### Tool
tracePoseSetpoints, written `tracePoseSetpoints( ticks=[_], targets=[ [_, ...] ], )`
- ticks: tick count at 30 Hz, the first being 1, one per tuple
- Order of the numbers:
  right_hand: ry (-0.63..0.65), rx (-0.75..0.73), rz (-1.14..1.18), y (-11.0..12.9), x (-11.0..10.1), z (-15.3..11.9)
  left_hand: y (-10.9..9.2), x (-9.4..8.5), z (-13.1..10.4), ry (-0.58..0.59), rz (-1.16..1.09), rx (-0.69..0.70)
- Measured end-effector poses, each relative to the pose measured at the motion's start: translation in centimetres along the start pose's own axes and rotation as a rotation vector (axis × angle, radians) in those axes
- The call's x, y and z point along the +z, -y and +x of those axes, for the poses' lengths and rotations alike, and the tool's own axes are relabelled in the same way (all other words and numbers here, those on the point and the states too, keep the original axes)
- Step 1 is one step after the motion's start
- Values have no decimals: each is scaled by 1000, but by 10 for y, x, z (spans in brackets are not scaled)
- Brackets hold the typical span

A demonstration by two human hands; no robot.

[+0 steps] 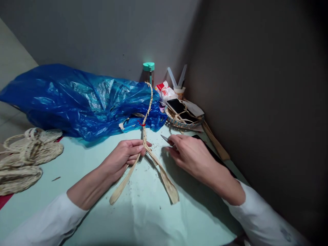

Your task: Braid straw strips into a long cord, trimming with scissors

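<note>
My left hand (129,152) pinches a braid of pale dried plant strips (148,107) at its lower end. The braid rises from my fingers toward the back, with a red tie (141,124) around it. Below the pinch, loose flat strips (167,184) fan out toward me over the table. My right hand (191,153), just to the right of the braid and apart from it, is closed around a small tool. Only its pointed metal blade (164,138) shows, aimed left toward the braid; my fingers hide the handle.
A large blue plastic bag (77,99) covers the back left. Woven straw pieces (47,150) lie at the left edge. At the back right are a basket (183,124) with a phone (176,106), a cup (179,91) and a green-lidded bottle (149,70). A wall (269,102) borders the right side.
</note>
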State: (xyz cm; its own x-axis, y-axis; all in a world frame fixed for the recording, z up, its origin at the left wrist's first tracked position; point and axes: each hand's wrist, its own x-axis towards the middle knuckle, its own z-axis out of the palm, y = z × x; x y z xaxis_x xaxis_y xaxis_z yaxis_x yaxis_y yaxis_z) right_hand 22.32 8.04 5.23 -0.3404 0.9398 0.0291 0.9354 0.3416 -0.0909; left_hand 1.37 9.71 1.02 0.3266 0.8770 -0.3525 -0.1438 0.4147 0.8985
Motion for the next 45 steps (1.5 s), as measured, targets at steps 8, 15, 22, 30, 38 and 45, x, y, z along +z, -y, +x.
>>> tracePoseSetpoints(
  ticks=[8, 15, 22, 30, 38, 45],
  targets=[
    [53, -124, 718, 17, 31, 22, 3, 2, -1, 14, -38, 45],
    [-113, -68, 565, 19, 26, 18, 1, 8, -4, -57, 91, 31],
    [-251, -116, 317, 20, 36, 23, 3, 8, -2, -108, 248, 47],
    [-78, 49, -175, 1, 10, -9, 4, -1, 0, -68, 73, 26],
    [-37, 115, -288, -16, 24, -38, 3, -3, -1, -45, -35, 43],
    [-216, 76, 471, -9, 15, -32, 3, -3, 1, -1, -108, 28]
  ],
)
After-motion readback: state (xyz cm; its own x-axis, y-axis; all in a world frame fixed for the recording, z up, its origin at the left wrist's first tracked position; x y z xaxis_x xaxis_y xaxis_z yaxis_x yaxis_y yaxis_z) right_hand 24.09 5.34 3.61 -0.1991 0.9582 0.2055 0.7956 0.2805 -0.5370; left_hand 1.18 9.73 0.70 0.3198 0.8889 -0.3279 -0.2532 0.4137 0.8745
